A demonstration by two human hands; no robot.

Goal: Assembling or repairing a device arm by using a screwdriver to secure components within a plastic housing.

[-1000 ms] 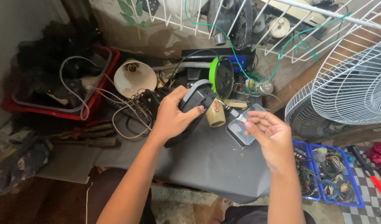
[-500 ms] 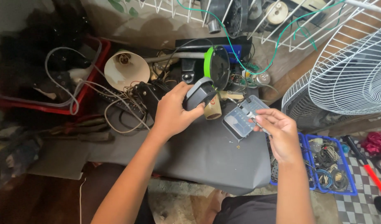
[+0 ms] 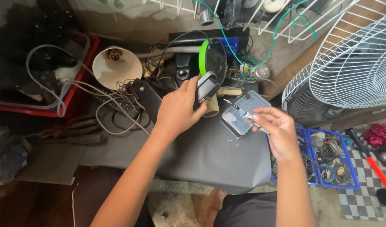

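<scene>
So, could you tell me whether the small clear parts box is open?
Open: the parts box lies with its lid flipped back, compartments exposed.

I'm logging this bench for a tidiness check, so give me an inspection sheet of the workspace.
Surface: dark grey table, a few small specks near the case.
Job's things: dark device; small screwdriver; clear parts case.
Clutter: lamp shade, green-rimmed disc, red crate.
Hands: left hand grips the device; right hand holds the screwdriver.
Cables: tangled wires.
Surroundings: white fan guard, blue bins.
</scene>
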